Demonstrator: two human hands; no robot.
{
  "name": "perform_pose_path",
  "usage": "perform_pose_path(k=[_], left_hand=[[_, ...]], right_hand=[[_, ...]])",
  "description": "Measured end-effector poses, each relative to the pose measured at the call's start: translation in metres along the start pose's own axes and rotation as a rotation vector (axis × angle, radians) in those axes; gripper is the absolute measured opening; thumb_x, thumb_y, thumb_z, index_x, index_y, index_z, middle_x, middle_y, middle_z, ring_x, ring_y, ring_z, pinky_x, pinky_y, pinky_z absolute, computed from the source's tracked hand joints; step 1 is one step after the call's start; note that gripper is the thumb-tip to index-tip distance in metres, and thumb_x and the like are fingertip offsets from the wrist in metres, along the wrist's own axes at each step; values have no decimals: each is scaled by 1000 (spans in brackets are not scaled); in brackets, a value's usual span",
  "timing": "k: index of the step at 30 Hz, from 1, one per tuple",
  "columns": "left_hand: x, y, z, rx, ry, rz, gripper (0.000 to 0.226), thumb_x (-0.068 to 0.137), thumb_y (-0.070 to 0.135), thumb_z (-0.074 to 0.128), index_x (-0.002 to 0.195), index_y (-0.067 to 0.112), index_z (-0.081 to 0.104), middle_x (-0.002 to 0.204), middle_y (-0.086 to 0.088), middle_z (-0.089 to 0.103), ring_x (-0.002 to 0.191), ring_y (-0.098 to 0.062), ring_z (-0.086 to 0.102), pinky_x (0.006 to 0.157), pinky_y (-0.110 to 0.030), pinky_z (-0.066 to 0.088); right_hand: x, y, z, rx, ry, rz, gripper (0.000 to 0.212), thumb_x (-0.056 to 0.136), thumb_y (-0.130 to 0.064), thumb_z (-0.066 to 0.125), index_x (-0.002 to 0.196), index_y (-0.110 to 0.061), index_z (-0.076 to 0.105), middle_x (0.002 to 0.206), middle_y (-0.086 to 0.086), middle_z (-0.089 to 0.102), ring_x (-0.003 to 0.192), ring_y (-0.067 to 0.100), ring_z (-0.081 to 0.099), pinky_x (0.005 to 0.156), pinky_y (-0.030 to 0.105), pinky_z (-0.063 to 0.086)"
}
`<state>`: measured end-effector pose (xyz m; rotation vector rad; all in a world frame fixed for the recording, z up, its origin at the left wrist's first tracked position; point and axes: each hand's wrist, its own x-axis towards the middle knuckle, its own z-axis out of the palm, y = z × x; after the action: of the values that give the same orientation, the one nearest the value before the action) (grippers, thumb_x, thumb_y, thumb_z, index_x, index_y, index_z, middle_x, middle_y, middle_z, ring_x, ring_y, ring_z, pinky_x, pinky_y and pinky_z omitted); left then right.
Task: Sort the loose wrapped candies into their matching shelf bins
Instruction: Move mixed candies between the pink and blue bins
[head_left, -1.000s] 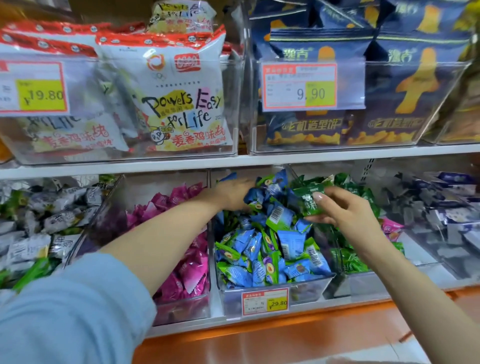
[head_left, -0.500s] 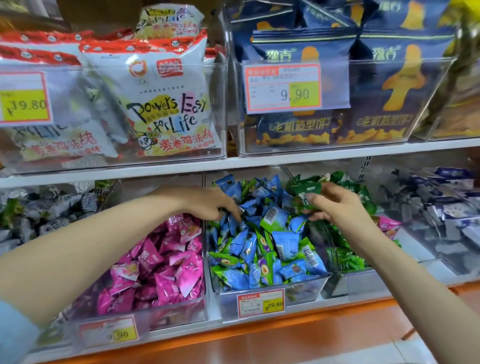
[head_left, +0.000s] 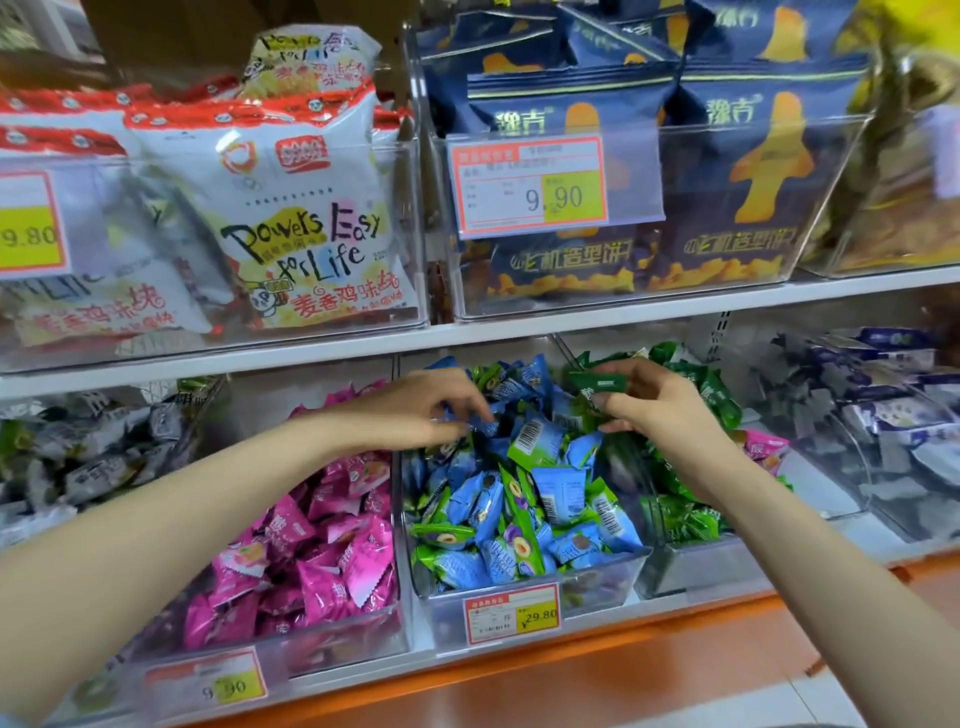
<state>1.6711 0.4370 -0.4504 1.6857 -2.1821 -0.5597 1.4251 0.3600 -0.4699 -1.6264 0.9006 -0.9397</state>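
Observation:
My right hand (head_left: 660, 410) pinches a dark green wrapped candy (head_left: 597, 383) above the divide between the middle bin (head_left: 602, 584) of blue and light-green candies and the bin of dark green candies (head_left: 696, 569) to its right. My left hand (head_left: 426, 410) reaches over the pink candy bin (head_left: 332, 639). Its curled fingertips are in the back of the blue pile, closed round a blue candy (head_left: 485, 428). A stray pink candy (head_left: 763, 449) lies by the green bin's right side.
A bin of grey-wrapped candies (head_left: 88, 457) stands at far left and a bin of purple-and-white packets (head_left: 883, 415) at far right. The shelf above (head_left: 519, 325) holds large snack bags in clear bins. An orange ledge (head_left: 571, 670) runs below.
My left hand has pulled back from deep in the blue bin toward its left rear, fingers now curled down. My right hand has kept the green candy and lifted slightly.

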Motion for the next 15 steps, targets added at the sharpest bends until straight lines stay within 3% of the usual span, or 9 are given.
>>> perform_pose_path(k=[1, 3, 7, 9, 13, 15], left_hand=[[9, 2, 2, 15, 29, 18, 27, 88, 25, 62, 106, 45, 54, 119, 10, 50, 108, -3, 49, 95, -26, 39], [30, 6, 9, 84, 12, 29, 47, 84, 43, 65, 126, 40, 45, 137, 9, 38, 125, -6, 35, 104, -28, 29], [72, 5, 29, 264, -138, 36, 79, 78, 52, 66, 144, 33, 27, 155, 5, 17, 141, -13, 15, 115, -37, 13], [85, -4, 34, 279, -170, 6, 85, 75, 59, 65, 145, 39, 21, 155, 4, 18, 142, -18, 16, 115, -42, 16], [92, -11, 31, 312, -246, -33, 92, 73, 63, 65, 144, 48, 9, 156, 5, 13, 142, -19, 17, 113, -38, 22], [91, -9, 26, 297, -281, -78, 90, 73, 63, 65, 144, 47, 12, 152, 5, 17, 139, -20, 21, 109, -36, 26]], right_hand=[[1, 1, 0, 12, 8, 10, 22, 86, -3, 62, 105, -13, 58, 111, 23, 62, 83, 16, 63, 64, 17, 55], [3, 2, 1, 35, 27, 30, 24, 86, -5, 63, 109, -7, 56, 108, 16, 63, 82, 17, 63, 64, 18, 56], [2, -1, 3, 82, 98, 29, 25, 87, -7, 62, 108, -8, 49, 89, -1, 59, 81, 23, 63, 65, 23, 54], [3, -1, 4, 111, 128, 29, 26, 88, -5, 61, 104, -15, 43, 83, -9, 53, 82, 24, 62, 66, 25, 54], [4, 0, 5, 116, 119, 48, 32, 87, -7, 62, 109, -15, 40, 88, -5, 55, 80, 25, 63, 63, 21, 55], [4, 1, 5, 119, 122, 50, 31, 87, -7, 62, 108, -14, 41, 89, -6, 55, 79, 25, 63, 63, 21, 54]])
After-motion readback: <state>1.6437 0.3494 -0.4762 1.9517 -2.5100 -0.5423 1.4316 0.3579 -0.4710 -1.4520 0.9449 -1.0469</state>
